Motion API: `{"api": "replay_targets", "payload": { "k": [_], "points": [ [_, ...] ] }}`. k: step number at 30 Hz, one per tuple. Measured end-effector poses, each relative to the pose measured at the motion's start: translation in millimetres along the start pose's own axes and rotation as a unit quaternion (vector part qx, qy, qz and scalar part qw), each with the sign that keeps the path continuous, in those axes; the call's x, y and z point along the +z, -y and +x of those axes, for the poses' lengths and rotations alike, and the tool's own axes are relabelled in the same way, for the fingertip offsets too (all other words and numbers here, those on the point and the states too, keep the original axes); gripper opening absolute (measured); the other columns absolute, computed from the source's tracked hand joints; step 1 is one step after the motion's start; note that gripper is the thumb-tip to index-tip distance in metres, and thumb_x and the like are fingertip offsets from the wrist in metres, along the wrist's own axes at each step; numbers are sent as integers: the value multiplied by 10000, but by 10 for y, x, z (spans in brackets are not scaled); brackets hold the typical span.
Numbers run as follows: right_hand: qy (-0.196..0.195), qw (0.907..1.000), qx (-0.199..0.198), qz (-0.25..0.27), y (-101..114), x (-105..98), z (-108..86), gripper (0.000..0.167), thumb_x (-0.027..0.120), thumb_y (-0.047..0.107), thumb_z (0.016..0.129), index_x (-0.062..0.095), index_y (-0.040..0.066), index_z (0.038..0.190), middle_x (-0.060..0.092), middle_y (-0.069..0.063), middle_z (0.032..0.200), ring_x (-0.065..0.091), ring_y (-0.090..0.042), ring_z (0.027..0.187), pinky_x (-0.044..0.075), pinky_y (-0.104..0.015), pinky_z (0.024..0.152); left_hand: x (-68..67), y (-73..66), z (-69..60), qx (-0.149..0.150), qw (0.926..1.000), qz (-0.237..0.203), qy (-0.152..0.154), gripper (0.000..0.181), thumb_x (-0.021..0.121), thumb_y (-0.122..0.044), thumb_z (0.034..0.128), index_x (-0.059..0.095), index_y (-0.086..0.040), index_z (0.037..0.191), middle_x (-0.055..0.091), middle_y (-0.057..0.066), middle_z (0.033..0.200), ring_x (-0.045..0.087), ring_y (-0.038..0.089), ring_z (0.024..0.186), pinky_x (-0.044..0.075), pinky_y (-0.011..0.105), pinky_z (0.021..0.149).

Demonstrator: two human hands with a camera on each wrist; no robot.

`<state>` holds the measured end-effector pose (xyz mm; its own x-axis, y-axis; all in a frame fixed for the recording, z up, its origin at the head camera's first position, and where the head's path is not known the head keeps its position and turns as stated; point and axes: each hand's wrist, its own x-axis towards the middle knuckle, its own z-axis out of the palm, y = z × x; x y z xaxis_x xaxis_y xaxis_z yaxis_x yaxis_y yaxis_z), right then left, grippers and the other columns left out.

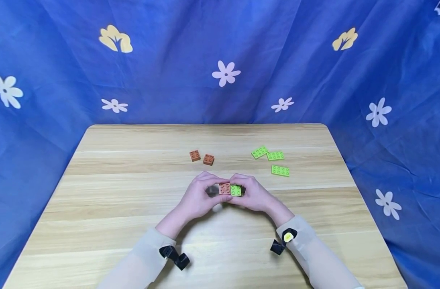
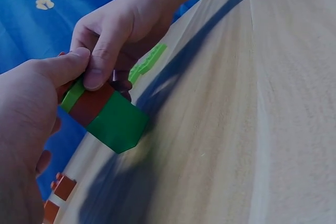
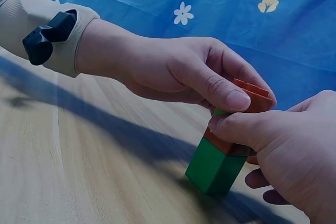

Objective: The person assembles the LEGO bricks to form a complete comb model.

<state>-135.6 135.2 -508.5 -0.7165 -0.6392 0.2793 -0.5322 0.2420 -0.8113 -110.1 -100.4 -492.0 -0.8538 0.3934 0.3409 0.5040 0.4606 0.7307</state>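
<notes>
Stack: we count four parts in one upright tower, held about midway between the table's left and right edges; we cannot tell whether its foot touches the wood
Its parts: from the bottom we see one dark green block, smooth and straight-sided, one brown brick, one thin light green plate, and one square brown brick on top with four round studs; beside that top brick four of the plate's studs show
Left hand: we see its thumb and finger pinching the top brick from the near and far sides
Right hand: we see this one pinching the stack about the light green plate, its thumb close by the left thumb
Loose brown bricks: two, square, four studs each, just beside each other toward the table's far edge, left of its middle
Loose green plates: three, oblong, flat, glossy, eight studs each, toward the far right corner, one nearer us than the other pair
Table: one, pale streaky wood grain, rounded far corners
Cloth: blue, softly creased, printed with six white flowers and two yellow shapes in the head view
Sleeves: two, pale, each bearing one black wrist camera
</notes>
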Motion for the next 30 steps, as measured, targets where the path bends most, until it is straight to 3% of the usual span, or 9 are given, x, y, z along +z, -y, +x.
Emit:
{"api": "replay_targets", "payload": {
  "k": [5, 9, 20, 25, 30],
  "points": [
    [-51, 10000, 52, -35, 9, 3, 9, 352, 895, 252, 880, 771, 137, 1189, 724, 100, 1100, 679, -101, 985, 559, -319, 909, -7, 0, -12, -47, 9999, -82, -127, 473, 954, -383, 788, 796, -216, 1202, 747, -124, 1066, 659, 249, 1003, 517, 445, 827],
    [-57, 10000, 20, -44, 0, 9, 12, 341, 892, 248, 885, 771, 133, 1183, 729, 83, 1103, 681, -111, 993, 561, -328, 914, -7, 24, -17, -125, 9997, -103, -176, 467, 963, -380, 776, 804, -216, 1183, 736, -133, 1026, 653, 254, 951, 519, 452, 780],
    [-36, 9996, 260, 33, 17, 13, -4, 334, 891, 246, 886, 779, 143, 1183, 710, 142, 1074, 675, -98, 972, 557, -322, 904, 1, 32, 22, -65, 9996, -271, -52, 460, 970, -346, 769, 814, -169, 1164, 747, -91, 1026, 654, 258, 975, 539, 463, 821],
    [-34, 9994, 332, 67, 21, 15, -11, 339, 894, 254, 883, 781, 137, 1180, 709, 137, 1066, 670, -102, 964, 557, -324, 893, 31, 58, 5, -333, 9964, -778, 6, 423, 967, -299, 779, 819, -178, 1157, 737, -137, 987, 637, 269, 980, 505, 515, 868],
    [-25, 9994, 322, 133, 23, 14, -17, 328, 887, 253, 889, 783, 141, 1180, 711, 117, 1061, 669, -108, 963, 559, -327, 892, 73, 79, -16, -580, 9921, -1114, -61, 405, 970, -287, 777, 823, -211, 1147, 743, -152, 1005, 622, 199, 1003, 480, 501, 923]
  ]
}}
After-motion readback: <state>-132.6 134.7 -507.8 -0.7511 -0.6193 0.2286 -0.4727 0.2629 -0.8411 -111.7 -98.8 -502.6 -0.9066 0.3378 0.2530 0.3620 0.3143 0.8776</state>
